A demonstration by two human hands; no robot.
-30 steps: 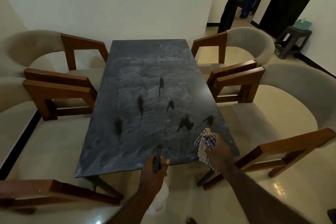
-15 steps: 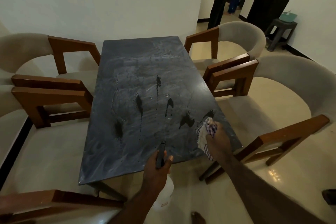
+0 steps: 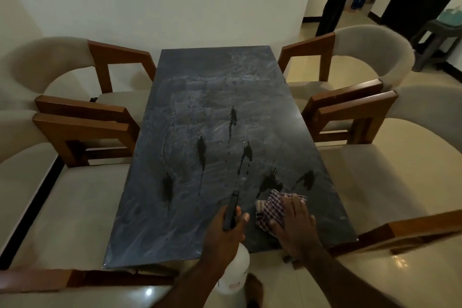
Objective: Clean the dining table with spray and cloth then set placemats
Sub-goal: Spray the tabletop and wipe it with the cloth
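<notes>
two hands work the near end of the dark worktop [image 3: 190, 207]. the right hand [image 3: 295, 226] presses its fingers flat on a checked cloth [image 3: 271, 207]: soft and limp, best bunched under the palm. the left hand [image 3: 225, 232] has its fingers wrapped around a white spray bottle [image 3: 237, 272], probably light and smooth, held at its dark trigger head. wet splashes [image 3: 268, 180] lie just beyond the cloth.

Single head camera — high, close, facing down over the table [image 3: 200, 237].

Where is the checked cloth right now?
In the head view, the checked cloth lies on the dark table near its near-right corner, pressed under the right hand, just right of the spray bottle.
</notes>
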